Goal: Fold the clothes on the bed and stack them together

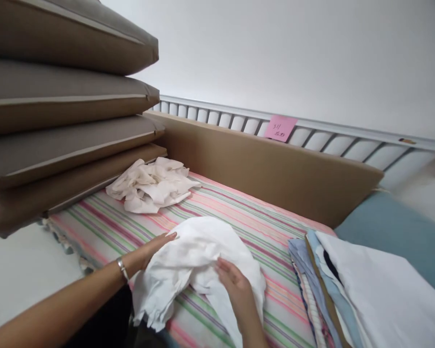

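Note:
A white garment [213,237] lies bunched in an arch on the striped bed sheet, with a gathered, ruffled edge at its lower left. My left hand [154,249], a silver bracelet at the wrist, grips its left side; the cloth hides part of the fingers. On the inner fold of the same garment, my right hand [235,280] is closed with fingertips pinching the fabric. Beyond my left hand sits a crumpled heap of off-white cloth [154,183]. To the right of my right hand is a stack of folded clothes [319,285] topped by a white piece.
Thick brown cushions [72,87] are piled high at the left. A brown board [253,169] runs along the back, before a white slatted rail [217,118] bearing a pink note [281,127]. The striped sheet [119,217] covers the bed; a blue-green surface [395,237] lies at right.

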Tool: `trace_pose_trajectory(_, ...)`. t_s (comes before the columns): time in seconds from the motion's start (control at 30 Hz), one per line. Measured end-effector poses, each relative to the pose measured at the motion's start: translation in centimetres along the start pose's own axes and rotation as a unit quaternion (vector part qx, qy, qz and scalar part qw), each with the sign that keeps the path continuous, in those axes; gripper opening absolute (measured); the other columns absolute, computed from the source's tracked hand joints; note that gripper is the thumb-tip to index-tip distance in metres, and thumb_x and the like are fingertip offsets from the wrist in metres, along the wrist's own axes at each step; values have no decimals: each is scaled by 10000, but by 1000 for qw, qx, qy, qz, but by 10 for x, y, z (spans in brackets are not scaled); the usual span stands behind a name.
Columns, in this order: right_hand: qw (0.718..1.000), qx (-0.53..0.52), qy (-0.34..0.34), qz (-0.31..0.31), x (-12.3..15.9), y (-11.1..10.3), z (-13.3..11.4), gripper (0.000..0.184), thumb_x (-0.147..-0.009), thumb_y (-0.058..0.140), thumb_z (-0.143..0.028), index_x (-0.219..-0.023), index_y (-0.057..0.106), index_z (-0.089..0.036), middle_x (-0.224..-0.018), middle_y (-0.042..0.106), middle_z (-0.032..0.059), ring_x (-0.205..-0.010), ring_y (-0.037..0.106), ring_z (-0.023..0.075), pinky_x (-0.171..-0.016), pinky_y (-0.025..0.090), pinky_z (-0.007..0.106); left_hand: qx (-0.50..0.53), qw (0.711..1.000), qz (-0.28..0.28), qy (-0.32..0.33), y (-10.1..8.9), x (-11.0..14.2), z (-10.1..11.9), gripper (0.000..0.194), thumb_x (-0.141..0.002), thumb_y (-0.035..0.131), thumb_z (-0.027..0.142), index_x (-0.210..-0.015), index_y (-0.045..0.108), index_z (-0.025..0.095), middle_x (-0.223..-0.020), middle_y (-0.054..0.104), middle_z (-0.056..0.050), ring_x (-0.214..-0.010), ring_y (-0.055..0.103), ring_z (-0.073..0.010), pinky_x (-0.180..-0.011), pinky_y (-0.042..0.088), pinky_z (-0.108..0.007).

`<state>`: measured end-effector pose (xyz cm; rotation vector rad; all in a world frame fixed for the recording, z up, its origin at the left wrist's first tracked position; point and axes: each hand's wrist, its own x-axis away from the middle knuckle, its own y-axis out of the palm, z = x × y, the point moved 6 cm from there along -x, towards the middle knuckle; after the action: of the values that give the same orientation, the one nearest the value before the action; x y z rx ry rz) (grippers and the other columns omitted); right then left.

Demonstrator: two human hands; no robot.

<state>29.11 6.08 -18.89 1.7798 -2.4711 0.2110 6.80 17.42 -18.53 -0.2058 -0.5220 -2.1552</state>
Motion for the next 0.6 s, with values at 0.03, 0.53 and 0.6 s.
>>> trace_pose_trajectory(0.03, 995, 70, -21, 75, -3, -16, 2, 528, -697, 619, -483, -1117, 611, -162, -1203, 597, 151, -1120, 537, 318, -1012, 362, 475, 26, 999, 16, 11, 1, 3, -11, 491, -680, 694, 523, -998, 654, 151, -943, 711, -109, -830, 667, -250, -757, 522, -358)
trace_pose_trajectory(0.53, 897, 335, -142, 251, 14, -68, -48, 421, -681, 437, -464, -895, 647, -168, -986, 661, 170, -938, 580, 320, -848, 430, 447, -161, 930, 230, 238, -60, 62, 128, 195, -650, 684, 309, -621, 575, 150, -612, 549, 21, -653, 507, -140, -661, 414, -240)
trace_pose_trajectory(0.6, 846, 342, -252, 321, 35, -69, -111, 412, -706, 435, -448, -897, 653, -155, -941, 655, 156, -909, 574, 302, -838, 430, 436, -192, 903, 244, 297, -56, 76, 179, 181, -685, 658, 305, -631, 570, 156, -640, 517, 37, -693, 481, -128, -693, 390, -216)
